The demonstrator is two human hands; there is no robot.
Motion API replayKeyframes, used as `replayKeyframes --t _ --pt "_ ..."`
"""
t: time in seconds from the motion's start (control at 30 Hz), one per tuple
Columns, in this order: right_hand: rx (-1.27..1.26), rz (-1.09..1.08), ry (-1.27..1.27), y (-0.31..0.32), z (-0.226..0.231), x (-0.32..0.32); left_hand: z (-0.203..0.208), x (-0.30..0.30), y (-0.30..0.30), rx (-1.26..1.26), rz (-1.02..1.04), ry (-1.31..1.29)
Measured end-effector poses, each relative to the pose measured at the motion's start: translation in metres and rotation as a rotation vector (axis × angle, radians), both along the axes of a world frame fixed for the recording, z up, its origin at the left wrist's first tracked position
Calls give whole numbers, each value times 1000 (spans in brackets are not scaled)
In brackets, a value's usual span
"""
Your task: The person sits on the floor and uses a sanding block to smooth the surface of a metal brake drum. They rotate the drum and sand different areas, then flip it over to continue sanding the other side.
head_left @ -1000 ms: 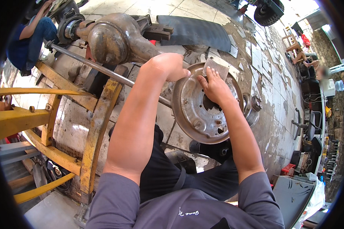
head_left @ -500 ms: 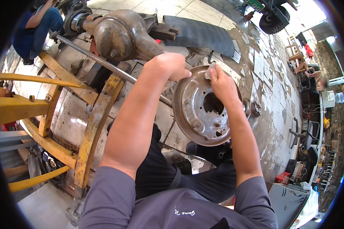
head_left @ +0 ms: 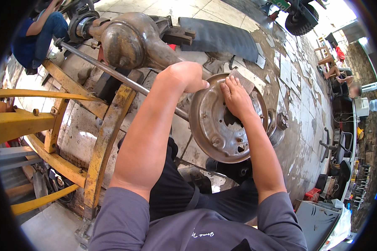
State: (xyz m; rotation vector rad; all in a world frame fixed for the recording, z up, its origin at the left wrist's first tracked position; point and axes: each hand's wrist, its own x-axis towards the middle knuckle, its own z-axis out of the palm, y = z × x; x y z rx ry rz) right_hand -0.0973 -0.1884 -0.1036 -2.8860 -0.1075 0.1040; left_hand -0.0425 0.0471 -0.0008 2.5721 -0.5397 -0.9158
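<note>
A round brown metal brake backing plate [head_left: 209,125], with a large central hole and several smaller ones, is tilted in front of my knees. My left hand [head_left: 189,78] is closed at its upper left rim, thumb along the edge and the other fingers hidden. Fingers together, my right hand [head_left: 237,97] presses a piece of sandpaper [head_left: 244,80] against the upper right of the plate's face. A brownish corner of the sheet sticks out past the fingers. Behind the plate's right side shows a metal hub end [head_left: 282,122].
A rusty axle housing [head_left: 125,39] lies ahead, with a long steel shaft [head_left: 109,69] beside it. At left stands a yellow metal frame [head_left: 102,154]. A black rubber sheet [head_left: 220,37] covers tiles ahead. A person [head_left: 40,35] crouches at far left.
My right hand has gone from pinching the sandpaper near the top rim to lying flatter on it, slightly lower on the plate. My left hand stays at the rim.
</note>
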Motion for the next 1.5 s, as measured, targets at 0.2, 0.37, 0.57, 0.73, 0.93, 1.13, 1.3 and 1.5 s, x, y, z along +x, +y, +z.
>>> replayKeyframes --t 0.2,0.37,0.57,0.73,0.93,1.13,1.3,1.5 --pt "-125 6 10 -5 8 7 5 1 -3 12 31 7" --pt "-116 148 9 -6 9 -5 4 2 -4 12 32 17" --pt "-81 232 38 0 14 -11 3 2 -5 -6 16 10" --pt "-227 105 -56 -22 2 2 5 3 -8 -7 1 9" --pt "-115 167 13 -16 15 3 2 4 -4 -17 18 5" --pt "-132 299 41 0 15 -2 0 4 -3 -11 22 -4" --pt "-307 270 -5 5 14 -4 -3 5 -2 -20 27 3" --pt "-313 226 -39 -6 17 -7 1 4 -6 -2 2 6"
